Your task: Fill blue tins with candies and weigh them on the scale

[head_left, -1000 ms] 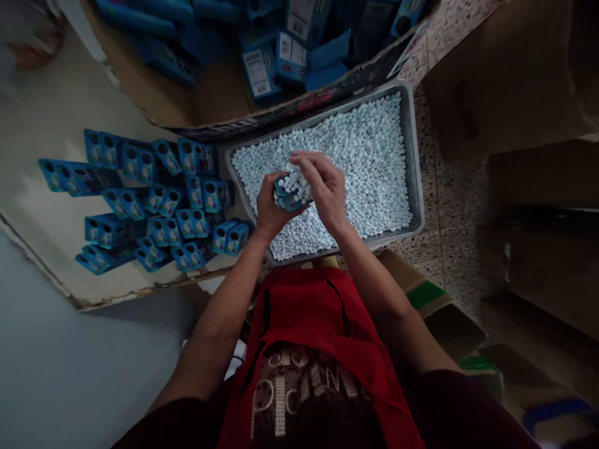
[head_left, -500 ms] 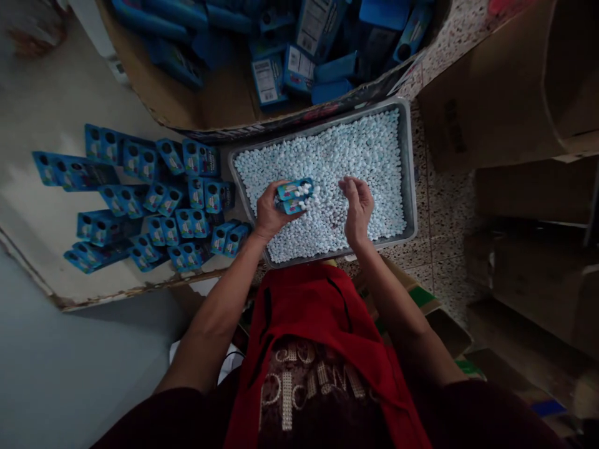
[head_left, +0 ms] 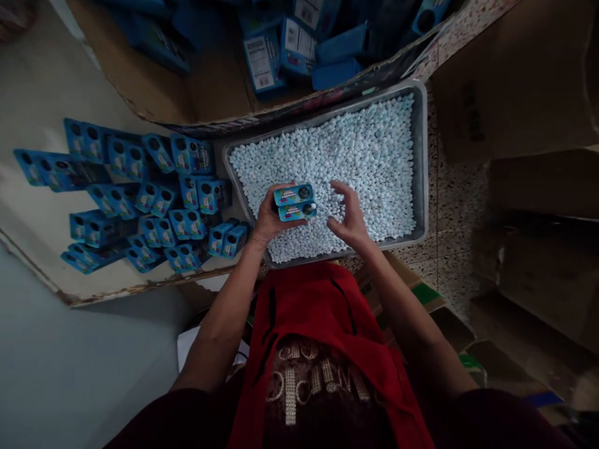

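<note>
Two small blue candy boxes [head_left: 294, 201] lie side by side in my left hand [head_left: 267, 218], their round-holed tops facing up. A pale candy shows at the hole of the nearer box. Just right of them is my right hand [head_left: 349, 215], thumb and fingers spread apart and nothing held in it. Both hands are above a metal tray [head_left: 422, 168] filled with small white and pale blue candies [head_left: 369, 156].
Several blue boxes [head_left: 187, 221] stand in rows on the pale table [head_left: 37, 224] to the left. Behind the tray is a large carton [head_left: 210, 103] full of more blue boxes. Brown cartons [head_left: 510, 106] stand on the speckled floor at right.
The loose candies heaped on top of the held boxes are gone, leaving the tops visible. My right hand's fingers have spread apart. The view has shifted slightly.
</note>
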Action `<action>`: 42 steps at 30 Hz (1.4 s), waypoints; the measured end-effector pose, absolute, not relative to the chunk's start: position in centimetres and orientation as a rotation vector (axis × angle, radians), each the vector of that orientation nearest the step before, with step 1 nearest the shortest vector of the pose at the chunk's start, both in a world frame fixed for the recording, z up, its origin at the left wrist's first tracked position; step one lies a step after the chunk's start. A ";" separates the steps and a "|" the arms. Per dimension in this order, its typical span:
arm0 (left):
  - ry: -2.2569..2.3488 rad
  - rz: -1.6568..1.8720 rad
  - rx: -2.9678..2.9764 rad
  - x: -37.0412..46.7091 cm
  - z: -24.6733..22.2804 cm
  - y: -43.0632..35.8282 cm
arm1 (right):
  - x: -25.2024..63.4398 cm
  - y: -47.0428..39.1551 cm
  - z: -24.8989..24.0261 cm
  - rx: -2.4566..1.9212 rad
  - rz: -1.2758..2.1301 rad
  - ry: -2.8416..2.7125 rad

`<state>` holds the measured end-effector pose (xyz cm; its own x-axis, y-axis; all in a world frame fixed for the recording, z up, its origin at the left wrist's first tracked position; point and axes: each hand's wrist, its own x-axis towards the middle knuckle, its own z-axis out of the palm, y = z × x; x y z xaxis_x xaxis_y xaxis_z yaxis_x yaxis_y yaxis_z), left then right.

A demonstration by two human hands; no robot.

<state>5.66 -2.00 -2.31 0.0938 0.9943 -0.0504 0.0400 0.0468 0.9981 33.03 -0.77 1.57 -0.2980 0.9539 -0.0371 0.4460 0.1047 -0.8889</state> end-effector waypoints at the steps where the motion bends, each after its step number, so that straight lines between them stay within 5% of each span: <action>1: 1.154 1.083 1.223 5.2 -2.0 -2.2 | 32.7 -0.7 1.5 -1.324 1.184 -1.825; 7: 1.039 1.073 1.126 4.2 0.2 -3.8 | 31.3 -0.2 1.7 -1.284 1.190 -1.906; 14: 0.919 1.187 1.018 4.6 0.3 -4.9 | 31.3 0.2 0.1 -1.679 0.759 -2.361; 22: 1.100 1.110 0.857 1.9 0.4 -6.6 | 26.6 2.5 -3.1 -1.584 0.816 -2.654; 29: 1.123 1.237 0.700 2.1 0.1 -8.4 | 28.4 2.8 -1.3 -1.814 1.221 -1.653; 34: 1.152 1.217 0.689 2.5 -0.8 -8.9 | 29.6 2.5 0.6 -1.472 1.709 -0.650; 42: 1.249 1.225 1.061 2.9 0.3 -7.4 | 25.0 2.6 6.9 -1.152 1.825 -0.541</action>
